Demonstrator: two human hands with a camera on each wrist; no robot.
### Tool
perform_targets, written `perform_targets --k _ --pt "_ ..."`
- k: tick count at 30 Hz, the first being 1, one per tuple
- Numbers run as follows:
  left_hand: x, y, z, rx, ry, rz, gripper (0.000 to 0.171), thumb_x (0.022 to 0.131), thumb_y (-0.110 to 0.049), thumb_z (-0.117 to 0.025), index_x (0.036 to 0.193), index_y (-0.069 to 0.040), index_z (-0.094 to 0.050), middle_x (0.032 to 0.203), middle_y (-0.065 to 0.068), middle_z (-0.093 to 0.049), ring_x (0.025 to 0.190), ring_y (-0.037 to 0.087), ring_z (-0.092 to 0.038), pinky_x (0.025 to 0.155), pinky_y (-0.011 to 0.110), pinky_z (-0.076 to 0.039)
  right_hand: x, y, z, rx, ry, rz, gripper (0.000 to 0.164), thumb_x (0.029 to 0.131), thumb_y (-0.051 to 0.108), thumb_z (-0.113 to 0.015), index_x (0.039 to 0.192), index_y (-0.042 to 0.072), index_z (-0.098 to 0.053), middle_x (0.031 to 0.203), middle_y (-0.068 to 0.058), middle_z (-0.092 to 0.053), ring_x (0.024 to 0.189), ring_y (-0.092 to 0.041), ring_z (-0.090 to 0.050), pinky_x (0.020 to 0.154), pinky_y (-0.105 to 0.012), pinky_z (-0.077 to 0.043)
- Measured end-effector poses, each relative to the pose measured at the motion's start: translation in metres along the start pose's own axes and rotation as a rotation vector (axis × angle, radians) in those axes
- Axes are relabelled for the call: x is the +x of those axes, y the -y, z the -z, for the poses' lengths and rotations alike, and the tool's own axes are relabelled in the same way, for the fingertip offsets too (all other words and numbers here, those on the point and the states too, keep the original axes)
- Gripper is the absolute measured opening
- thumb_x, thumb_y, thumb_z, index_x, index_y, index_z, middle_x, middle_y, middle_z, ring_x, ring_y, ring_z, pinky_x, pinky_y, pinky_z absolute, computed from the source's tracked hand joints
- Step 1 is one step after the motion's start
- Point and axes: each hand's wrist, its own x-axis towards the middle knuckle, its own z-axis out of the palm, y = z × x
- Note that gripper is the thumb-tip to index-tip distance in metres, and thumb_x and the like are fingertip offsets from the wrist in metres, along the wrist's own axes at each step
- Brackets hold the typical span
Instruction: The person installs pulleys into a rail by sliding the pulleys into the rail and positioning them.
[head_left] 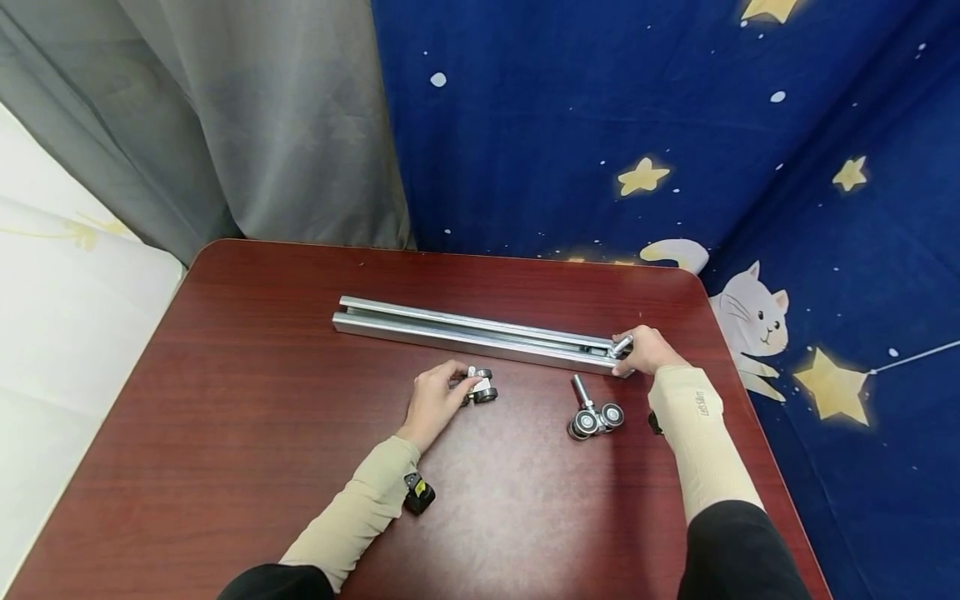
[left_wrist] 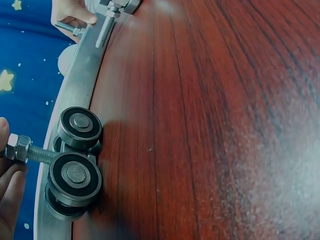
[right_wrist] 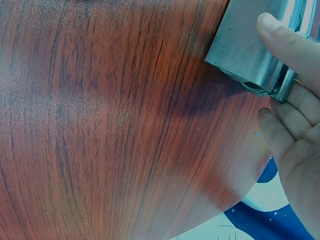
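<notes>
My left hand pinches a roller trolley by the nuts on its threaded bolt. Its black-sealed wheels hang in front of the rail in the left wrist view. A silver metal channel rail lies slanted across the table, slot upward. At the rail's right end my right hand grips it, thumb on the near wall in the right wrist view, fingers beyond. From the slot there sticks a bolt, its lower part hidden inside. Between the hands, another roller trolley lies loose, bolt toward the rail.
The dark red wooden table has rounded far corners. Behind it hang a grey curtain and a blue star-patterned curtain. A white surface lies past the left edge.
</notes>
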Motion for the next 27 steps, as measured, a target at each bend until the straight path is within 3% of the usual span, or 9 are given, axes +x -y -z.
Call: perform_targets --k 8,14,20,27 --pt "0.000 0.003 0.004 0.006 -0.011 0.008 0.014 0.076 -0.017 -0.074 0.080 -0.007 -0.065 0.076 0.006 -0.068 0.070 0.016 -0.066 0.064 0.026 -0.053 0.002 0.002 -0.002 -0.003 -0.001 0.007 0.064 0.062 0.011 -0.082 0.118 -0.008 -0.056 0.112 -0.024 -0.060 0.083 -0.022 -0.053 0.076 -0.035 -0.045" --pt "0.002 0.008 0.012 0.021 -0.019 0.052 0.014 0.076 -0.016 -0.073 0.082 -0.007 -0.065 0.078 0.006 -0.068 0.071 0.017 -0.067 0.062 0.028 -0.053 0.001 0.002 -0.002 0.008 0.004 -0.005 0.064 0.062 0.011 -0.082 0.118 -0.007 -0.056 0.110 -0.024 -0.060 0.083 -0.022 -0.053 0.076 -0.035 -0.045" --pt "0.006 0.018 0.029 0.013 -0.053 0.115 0.012 0.078 -0.010 -0.071 0.085 -0.002 -0.065 0.081 0.012 -0.068 0.074 0.022 -0.068 0.063 0.026 -0.054 0.001 0.001 -0.002 -0.001 -0.001 0.004 0.065 0.061 0.012 -0.082 0.118 -0.007 -0.056 0.116 -0.023 -0.058 0.087 -0.023 -0.053 0.078 -0.036 -0.045" --pt "0.011 0.038 0.057 -0.004 -0.157 0.174 0.011 0.079 -0.003 -0.068 0.085 0.005 -0.064 0.081 0.018 -0.067 0.075 0.026 -0.068 0.064 0.028 -0.054 0.000 0.001 0.000 0.012 0.010 -0.011 0.066 0.063 0.011 -0.081 0.120 -0.006 -0.055 0.121 -0.023 -0.055 0.092 -0.024 -0.053 0.081 -0.037 -0.045"
